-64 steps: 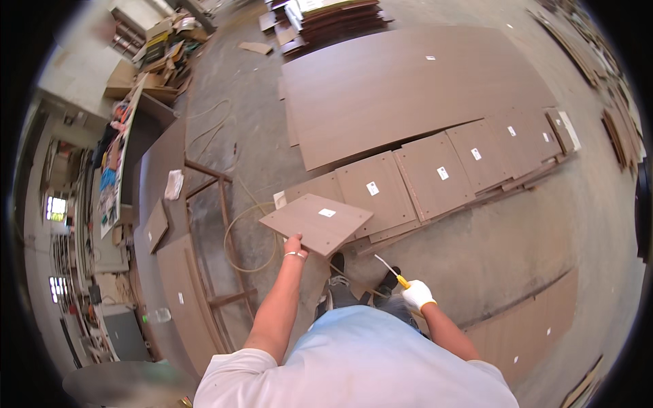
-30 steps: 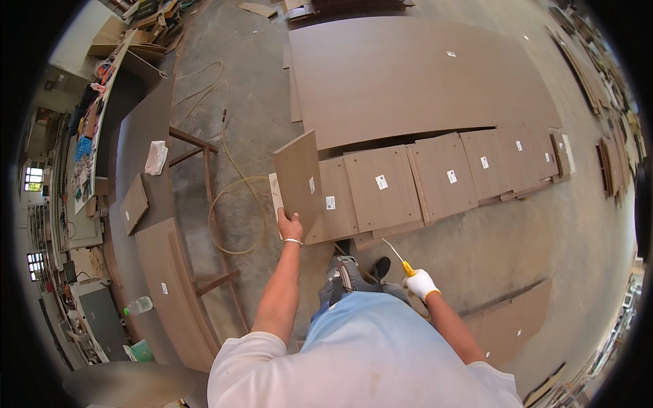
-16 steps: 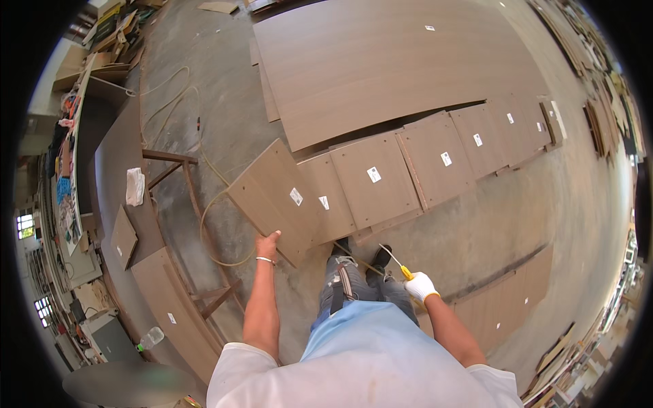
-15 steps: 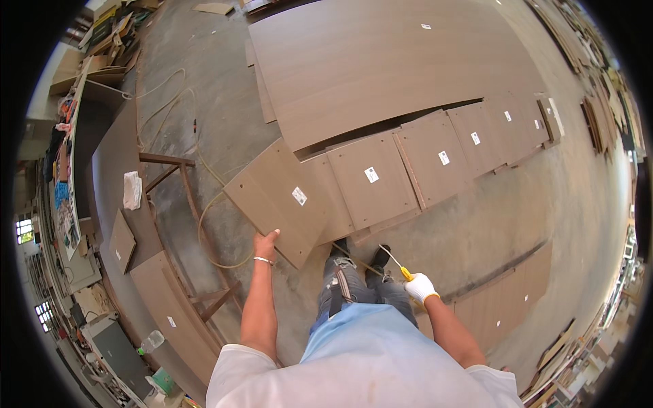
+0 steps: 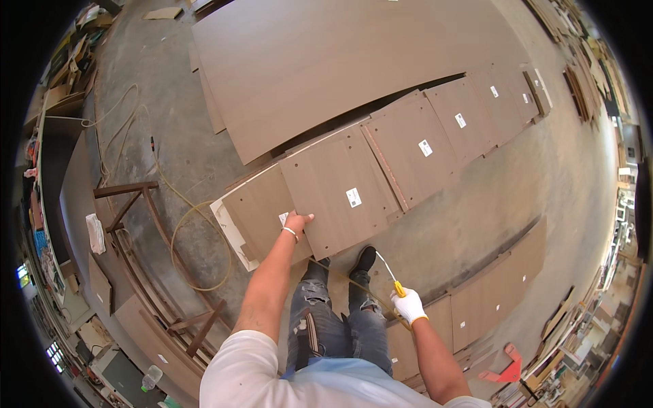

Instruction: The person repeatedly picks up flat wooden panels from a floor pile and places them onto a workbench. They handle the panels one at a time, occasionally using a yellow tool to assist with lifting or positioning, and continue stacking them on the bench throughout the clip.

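Boards point(image 5: 408, 129), brown, flat and rectangular, overlapping in a row on grey concrete floor point(image 5: 496, 190).
Bare left hand point(image 5: 297, 222) grips, thumb on top, fingers hidden, the left edge of one white-labelled brown board point(image 5: 333, 180) lying in that row; farther right, white-gloved right hand point(image 5: 409, 306) is closed around a yellow-handled tool point(image 5: 399, 290) with thin pale nozzle point(image 5: 386, 264).

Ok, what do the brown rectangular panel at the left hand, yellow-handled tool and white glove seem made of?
Brown rectangular panel: probably wood-based board, perhaps laminated; matt, faintly streaked, straight edges. Yellow-handled tool: likely plastic handle, uniformly yellow; thin pale tube, perhaps metal. White glove: seemingly knitted fabric; matt, soft-looking, yellow-edged cuff.
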{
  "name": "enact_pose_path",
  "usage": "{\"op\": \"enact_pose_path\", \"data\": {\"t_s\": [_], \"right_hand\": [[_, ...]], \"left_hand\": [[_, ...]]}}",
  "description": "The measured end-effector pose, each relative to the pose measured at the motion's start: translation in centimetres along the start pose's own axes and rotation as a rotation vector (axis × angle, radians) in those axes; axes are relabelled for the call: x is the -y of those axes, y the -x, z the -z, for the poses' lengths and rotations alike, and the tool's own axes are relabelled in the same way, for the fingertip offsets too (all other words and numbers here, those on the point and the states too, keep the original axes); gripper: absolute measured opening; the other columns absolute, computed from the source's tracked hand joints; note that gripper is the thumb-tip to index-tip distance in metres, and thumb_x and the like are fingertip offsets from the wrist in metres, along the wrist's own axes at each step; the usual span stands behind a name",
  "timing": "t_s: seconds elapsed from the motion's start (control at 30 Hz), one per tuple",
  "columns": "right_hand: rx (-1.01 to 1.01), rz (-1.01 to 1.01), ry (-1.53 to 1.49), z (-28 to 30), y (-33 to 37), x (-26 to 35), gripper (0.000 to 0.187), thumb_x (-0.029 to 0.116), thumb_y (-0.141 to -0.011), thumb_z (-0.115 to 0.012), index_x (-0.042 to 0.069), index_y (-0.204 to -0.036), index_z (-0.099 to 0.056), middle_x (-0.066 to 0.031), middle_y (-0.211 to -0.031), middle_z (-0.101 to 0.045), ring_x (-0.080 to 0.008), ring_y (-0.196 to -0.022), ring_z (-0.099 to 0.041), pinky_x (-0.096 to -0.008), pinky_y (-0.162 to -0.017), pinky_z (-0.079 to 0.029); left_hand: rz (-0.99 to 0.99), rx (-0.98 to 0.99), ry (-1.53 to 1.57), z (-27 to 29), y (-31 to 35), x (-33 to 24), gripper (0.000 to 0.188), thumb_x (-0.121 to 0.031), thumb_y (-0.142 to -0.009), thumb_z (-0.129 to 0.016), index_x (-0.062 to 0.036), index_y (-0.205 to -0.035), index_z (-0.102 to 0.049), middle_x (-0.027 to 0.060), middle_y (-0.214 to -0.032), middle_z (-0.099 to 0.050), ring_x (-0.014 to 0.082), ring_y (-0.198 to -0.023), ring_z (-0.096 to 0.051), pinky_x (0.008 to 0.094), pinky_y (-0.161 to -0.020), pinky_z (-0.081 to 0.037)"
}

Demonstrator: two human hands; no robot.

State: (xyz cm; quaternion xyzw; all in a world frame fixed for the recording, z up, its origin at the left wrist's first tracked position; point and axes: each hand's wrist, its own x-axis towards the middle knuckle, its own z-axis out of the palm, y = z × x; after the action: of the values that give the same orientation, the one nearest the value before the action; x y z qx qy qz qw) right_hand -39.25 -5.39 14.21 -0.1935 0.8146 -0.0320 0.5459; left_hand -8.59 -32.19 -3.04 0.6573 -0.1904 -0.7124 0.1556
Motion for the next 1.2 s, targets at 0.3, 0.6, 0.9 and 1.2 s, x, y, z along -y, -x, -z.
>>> {"op": "enact_pose_path", "data": {"t_s": [0.3,0.6,0.9,1.2], "right_hand": [[-0.019,-0.022,0.35,-2.3,-5.7,3.2,0.029,0.027,-0.085,-0.065,0.005,-0.102,-0.073,-0.0245,-0.098,-0.071,-0.0429,-0.096,-0.066,-0.0446,-0.085,-0.053],[-0.213,0.091,0.193,1.4,-11.6,12.3,0.03,0.037,-0.088,-0.066,0.008,-0.095,-0.074,-0.0204,-0.09,-0.072,-0.0395,-0.088,-0.069,-0.0464,-0.079,-0.053],[0.077,-0.004,0.269,-2.3,-11.9,10.0,0.039,0.047,-0.09,-0.064,0.01,-0.102,-0.07,-0.0188,-0.1,-0.072,-0.0381,-0.098,-0.068,-0.0475,-0.085,-0.052],[0.081,0.122,0.291,-1.8,-9.2,10.1,0.037,0.047,-0.091,-0.063,0.012,-0.102,-0.07,-0.0167,-0.098,-0.073,-0.0379,-0.095,-0.069,-0.0478,-0.083,-0.053]], "left_hand": [[-0.355,-0.213,-1.423,-2.0,-0.7,-7.0,0.059,-0.036,-0.088,-0.073,-0.0004,-0.131,-0.055,0.0188,-0.127,-0.063,0.0371,-0.125,-0.055,0.0477,-0.103,-0.046],[-0.37,-0.107,-1.419,-6.3,-12.3,-18.2,0.102,-0.05,-0.073,-0.085,-0.0014,-0.15,-0.039,0.0167,-0.152,-0.045,0.0324,-0.141,-0.042,0.0443,-0.117,-0.036],[-0.316,-0.099,-1.157,-1.3,-15.2,-18.8,0.069,-0.042,-0.078,-0.083,0.0082,-0.123,-0.065,0.0239,-0.114,-0.071,0.0323,-0.109,-0.068,0.0399,-0.096,-0.051],[-0.36,0.031,-0.71,4.9,-0.7,-17.0,0.039,-0.021,-0.08,-0.084,0.0033,-0.101,-0.061,0.0091,-0.091,-0.069,0.0175,-0.079,-0.066,0.0339,-0.07,-0.055]]}}
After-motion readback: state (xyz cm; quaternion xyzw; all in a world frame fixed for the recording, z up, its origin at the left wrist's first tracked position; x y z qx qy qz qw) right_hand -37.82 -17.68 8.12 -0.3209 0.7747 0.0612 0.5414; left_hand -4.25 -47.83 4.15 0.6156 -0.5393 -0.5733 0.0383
